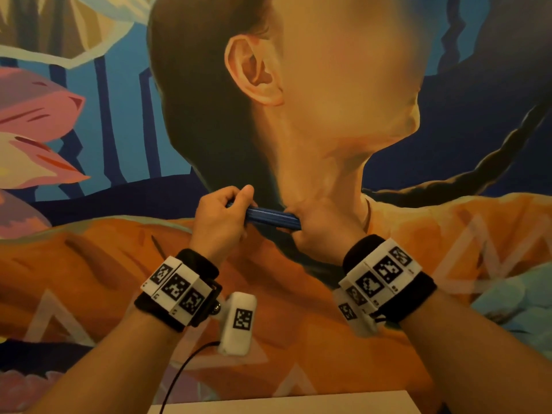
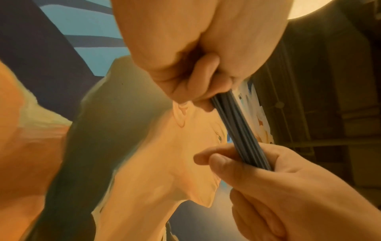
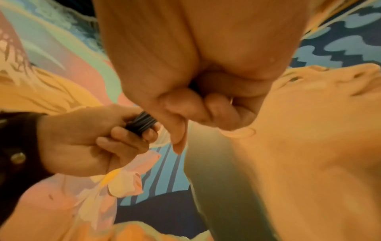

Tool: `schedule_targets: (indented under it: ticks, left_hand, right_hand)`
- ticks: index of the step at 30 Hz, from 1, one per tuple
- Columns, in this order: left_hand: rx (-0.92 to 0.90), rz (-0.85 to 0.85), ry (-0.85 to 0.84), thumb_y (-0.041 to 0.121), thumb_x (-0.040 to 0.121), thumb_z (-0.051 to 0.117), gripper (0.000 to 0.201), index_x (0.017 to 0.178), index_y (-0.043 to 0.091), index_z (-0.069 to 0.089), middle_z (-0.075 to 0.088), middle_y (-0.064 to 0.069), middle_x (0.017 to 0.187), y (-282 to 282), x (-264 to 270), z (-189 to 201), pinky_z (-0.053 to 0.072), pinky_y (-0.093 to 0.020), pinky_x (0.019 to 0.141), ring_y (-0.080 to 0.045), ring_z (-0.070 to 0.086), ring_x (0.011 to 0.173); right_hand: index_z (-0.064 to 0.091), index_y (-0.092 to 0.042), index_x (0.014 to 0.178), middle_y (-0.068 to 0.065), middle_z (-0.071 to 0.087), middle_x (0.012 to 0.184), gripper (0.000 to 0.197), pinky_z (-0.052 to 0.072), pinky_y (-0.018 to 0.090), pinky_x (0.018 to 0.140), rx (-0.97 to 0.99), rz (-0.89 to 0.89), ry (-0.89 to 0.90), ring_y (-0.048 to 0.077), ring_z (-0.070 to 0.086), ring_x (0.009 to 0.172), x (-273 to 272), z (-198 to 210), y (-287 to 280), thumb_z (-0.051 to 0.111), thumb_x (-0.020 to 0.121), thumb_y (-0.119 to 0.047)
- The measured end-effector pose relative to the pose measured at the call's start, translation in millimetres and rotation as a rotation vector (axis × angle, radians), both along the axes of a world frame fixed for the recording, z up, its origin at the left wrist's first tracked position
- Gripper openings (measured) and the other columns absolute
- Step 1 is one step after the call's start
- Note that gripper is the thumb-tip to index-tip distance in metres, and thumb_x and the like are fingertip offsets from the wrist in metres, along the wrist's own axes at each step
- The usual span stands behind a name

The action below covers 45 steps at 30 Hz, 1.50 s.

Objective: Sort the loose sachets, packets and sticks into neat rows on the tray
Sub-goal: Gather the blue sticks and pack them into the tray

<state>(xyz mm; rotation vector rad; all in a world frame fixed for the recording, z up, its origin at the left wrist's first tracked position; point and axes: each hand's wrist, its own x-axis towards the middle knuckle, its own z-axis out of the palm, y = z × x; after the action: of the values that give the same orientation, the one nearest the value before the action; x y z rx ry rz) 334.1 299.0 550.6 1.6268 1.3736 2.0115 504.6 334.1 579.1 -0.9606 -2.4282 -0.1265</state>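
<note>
A painted mural [image 1: 89, 115] fills the wall ahead of me, a big figure in an orange top against blues and pinks; only a pale strip of tabletop [image 1: 280, 402] shows at the bottom edge of the head view, and the tray is nowhere in sight.

I hold a bundle of blue sticks [image 1: 268, 218] up in the middle of the frame, between both hands; my left hand [image 1: 221, 218] grips its left end, fingers curled under and thumb laid over the top; my right hand [image 1: 322, 225] closes round the right end, fingers wrapped tight, so both hands are narrow and full. The bundle's long axis runs nearly level across the picture, dipping slightly toward the right; the sticks lie packed side by side, and from the left wrist view they fan a little near my right hand. I cannot count them.

I judge I am squaring the bundle up before laying it down; the task itself looks hardly begun from here, since no row is visible. What the coming move turns on: the sticks span from one hand to the other, equally near both, and the surface lies well below them at the bottom of the frame; so I must bring the bundle down toward me with its long axis kept level, then let one end go without the sticks splaying.
</note>
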Motion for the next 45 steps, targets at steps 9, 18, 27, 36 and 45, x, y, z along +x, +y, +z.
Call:
schedule_targets:
  ticks: [9, 18, 27, 36, 45]
  left_hand:
    - [-0.126, -0.113, -0.208, 0.035, 0.103, 0.047, 0.038, 0.069, 0.018, 0.051, 0.039, 0.000, 0.057, 3.8, 8.3, -8.0, 0.029, -0.031, 0.050, -0.014, 0.034, 0.049]
    - [0.057, -0.068, -0.127, 0.030, 0.102, 0.049, 0.037, 0.067, 0.020, 0.055, 0.043, -0.002, 0.061, 10.5, 14.8, -19.4, 0.033, -0.035, 0.054, -0.020, 0.039, 0.055]
    - [0.057, -0.046, -0.152, 0.037, 0.094, 0.054, 0.035, 0.061, 0.024, 0.054, 0.044, 0.000, 0.059, 18.4, 15.4, -39.3, 0.032, -0.032, 0.050, -0.016, 0.040, 0.050]
    - [-0.284, -0.064, -0.101, 0.018, 0.101, 0.050, 0.039, 0.063, 0.018, 0.041, 0.030, -0.003, 0.058, 29.2, 8.0, -105.9, 0.022, -0.025, 0.043, -0.014, 0.027, 0.041]
    - [-0.625, -0.168, -0.413, 0.059, 0.086, 0.059, 0.043, 0.086, 0.016, 0.061, 0.048, 0.000, 0.061, 24.9, 29.4, -260.0, 0.039, -0.030, 0.054, -0.019, 0.048, 0.057]
  right_hand:
    - [0.074, -0.026, 0.104, -0.009, 0.071, 0.089, 0.017, 0.042, 0.010, 0.064, 0.012, 0.121, 0.257, 0.005, 0.061, 0.079, 3.1, -11.9, 1.6, 0.070, 0.088, -0.031]
    - [0.073, -0.014, 0.089, 0.010, 0.074, 0.085, 0.042, 0.053, 0.018, 0.057, -0.469, 0.345, 1.000, 0.007, 0.069, 0.063, -7.5, -20.8, -5.2, 0.056, 0.085, -0.053]
    - [0.067, -0.019, 0.102, 0.004, 0.073, 0.103, 0.031, 0.057, 0.034, 0.075, -0.743, 0.456, 0.981, 0.021, 0.071, 0.090, -7.1, -41.1, 12.6, 0.048, 0.099, -0.042]
    - [0.066, -0.015, 0.077, -0.003, 0.057, 0.046, 0.028, 0.042, 0.020, 0.046, -0.778, 0.135, 0.087, 0.009, 0.049, 0.038, 12.7, -122.6, 21.7, 0.063, 0.094, -0.037]
    - [0.066, -0.017, 0.072, -0.009, 0.053, 0.042, 0.033, 0.037, 0.018, 0.043, -1.025, 0.048, 0.180, 0.003, 0.045, 0.036, 23.5, -287.3, 28.4, 0.059, 0.096, -0.038]
